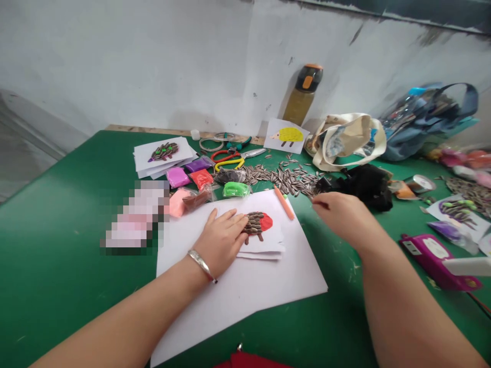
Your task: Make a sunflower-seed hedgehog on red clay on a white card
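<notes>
My left hand (222,240), a silver bangle on its wrist, lies open with fingers stretched over a small white card (268,245). Its fingertips touch a hedgehog picture (253,223) made of sunflower seeds, with red clay at the right end and brown legs. The card rests on larger white sheets (238,291). Beside the heap of striped sunflower seeds (293,179), my right hand (341,217) is closed in a pinch; what its fingertips hold, if anything, is hidden. An orange stick-like tool (284,203) lies on the paper between the hands.
Bagged coloured clay (236,189), scissors (230,161) and finished cards (163,156) lie behind my left hand. A yellow hedgehog card (286,136) leans near a bottle (303,94). Rightward are a cream bag (347,140), a black cloth-like item (366,186) and a magenta device (437,260).
</notes>
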Action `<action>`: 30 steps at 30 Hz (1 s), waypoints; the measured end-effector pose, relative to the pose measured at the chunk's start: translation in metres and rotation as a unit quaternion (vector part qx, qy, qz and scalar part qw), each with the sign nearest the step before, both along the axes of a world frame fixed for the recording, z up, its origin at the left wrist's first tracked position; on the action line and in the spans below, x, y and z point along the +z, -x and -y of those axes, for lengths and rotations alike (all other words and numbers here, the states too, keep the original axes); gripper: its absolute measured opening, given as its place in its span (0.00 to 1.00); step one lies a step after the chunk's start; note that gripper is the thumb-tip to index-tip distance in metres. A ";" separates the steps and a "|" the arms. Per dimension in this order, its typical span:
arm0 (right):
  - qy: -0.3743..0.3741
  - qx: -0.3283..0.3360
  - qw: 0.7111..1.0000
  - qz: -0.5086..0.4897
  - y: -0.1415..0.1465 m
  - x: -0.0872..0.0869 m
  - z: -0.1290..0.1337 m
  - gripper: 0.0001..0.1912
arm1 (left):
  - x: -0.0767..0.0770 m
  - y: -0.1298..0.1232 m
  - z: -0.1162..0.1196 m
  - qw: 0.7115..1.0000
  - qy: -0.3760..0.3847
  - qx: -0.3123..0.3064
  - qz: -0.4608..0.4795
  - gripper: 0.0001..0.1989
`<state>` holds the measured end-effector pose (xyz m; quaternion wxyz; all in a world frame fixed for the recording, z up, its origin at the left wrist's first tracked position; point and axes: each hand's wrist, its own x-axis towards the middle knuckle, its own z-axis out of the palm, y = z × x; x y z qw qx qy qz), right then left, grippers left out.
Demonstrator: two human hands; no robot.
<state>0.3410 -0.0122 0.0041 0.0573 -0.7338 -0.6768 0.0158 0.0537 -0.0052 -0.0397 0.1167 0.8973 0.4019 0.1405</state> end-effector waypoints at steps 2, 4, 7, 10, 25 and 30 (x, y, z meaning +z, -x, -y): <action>0.045 -0.053 0.997 0.031 -0.023 0.001 0.001 0.11 | -0.001 0.000 0.000 1.000 0.003 0.000 0.004 0.17; 0.084 -0.072 0.993 0.048 -0.038 -0.003 0.000 0.10 | 0.000 0.001 0.000 1.000 0.010 0.000 0.006 0.18; 0.124 -0.083 0.986 0.073 -0.047 -0.013 -0.004 0.09 | 0.001 0.002 0.000 1.000 0.018 -0.003 0.009 0.18; 0.136 -0.093 0.982 0.096 -0.050 -0.023 -0.008 0.10 | 0.001 0.003 0.001 1.000 0.015 -0.004 0.011 0.18; 0.069 -0.045 0.997 -0.015 -0.007 -0.020 -0.010 0.15 | 0.000 0.003 0.003 1.000 -0.007 -0.004 0.022 0.17; 0.004 -0.005 0.965 -0.263 0.029 -0.010 -0.002 0.12 | 0.000 0.003 0.002 1.000 -0.013 -0.009 0.018 0.17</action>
